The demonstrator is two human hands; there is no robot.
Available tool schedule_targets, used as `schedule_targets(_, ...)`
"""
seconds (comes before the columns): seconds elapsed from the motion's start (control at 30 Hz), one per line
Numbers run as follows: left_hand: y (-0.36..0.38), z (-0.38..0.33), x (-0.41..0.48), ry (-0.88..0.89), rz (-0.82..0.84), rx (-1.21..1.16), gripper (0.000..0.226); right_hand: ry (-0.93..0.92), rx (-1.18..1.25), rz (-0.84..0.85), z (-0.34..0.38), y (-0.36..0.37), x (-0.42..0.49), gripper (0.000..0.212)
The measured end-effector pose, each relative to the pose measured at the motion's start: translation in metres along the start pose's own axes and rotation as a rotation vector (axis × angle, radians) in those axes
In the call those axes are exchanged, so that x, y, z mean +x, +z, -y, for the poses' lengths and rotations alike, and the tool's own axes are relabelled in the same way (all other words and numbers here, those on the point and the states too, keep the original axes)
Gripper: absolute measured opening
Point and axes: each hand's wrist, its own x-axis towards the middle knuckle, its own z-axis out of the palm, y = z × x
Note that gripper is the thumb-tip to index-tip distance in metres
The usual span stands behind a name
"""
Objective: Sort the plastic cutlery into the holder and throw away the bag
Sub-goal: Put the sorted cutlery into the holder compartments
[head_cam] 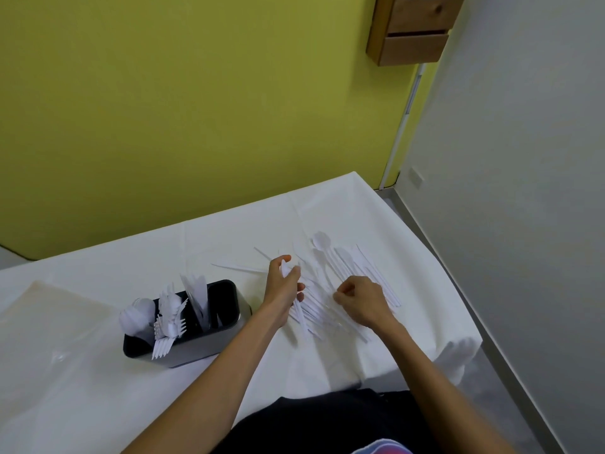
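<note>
Left hand (284,286): fingers grasping a cutlery bundle (293,273) | right hand (361,299): fingers pinching pile (330,290) (loose, on table (98,388)) | holder (186,322): partly filled

1. The left hand (284,283) is covering part of the white cutlery pile (330,290), hiding what its fingers grip.
2. The right hand (361,299) is curling closed, concealing any contents.
3. White pieces are blurring into the white tablecloth (229,231).
4. The holder (196,345) is hiding its dividers.

A white-covered table (229,237) bears a cutlery holder (186,335), loose cutlery (343,267) and a clear bag (55,309).
</note>
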Motion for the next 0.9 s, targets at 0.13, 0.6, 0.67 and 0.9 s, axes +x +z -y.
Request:
schedule_targets(0.13, -0.001, -0.003, 0.005, -0.006, -0.009, 0.067, 0.037, -0.063, 0.326, 0.233, 0.027, -0.003, -0.012, 0.009)
schedule_targets(0.6, -0.004, -0.006, 0.007, -0.074, -0.025, -0.153, 0.033, -0.075, -0.545, -0.191, 0.012, 0.02, 0.039, 0.012)
schedule_targets(0.67, -0.008, -0.008, 0.008, -0.055, -0.027, -0.12, 0.03, -0.023, -0.355, -0.142, 0.013, 0.014, 0.036, 0.013)
schedule_targets(0.9, -0.002, -0.013, 0.013, 0.037, 0.025, 0.025, 0.045, -0.008, 0.316, 0.366, 0.037, -0.012, 0.0, 0.011)
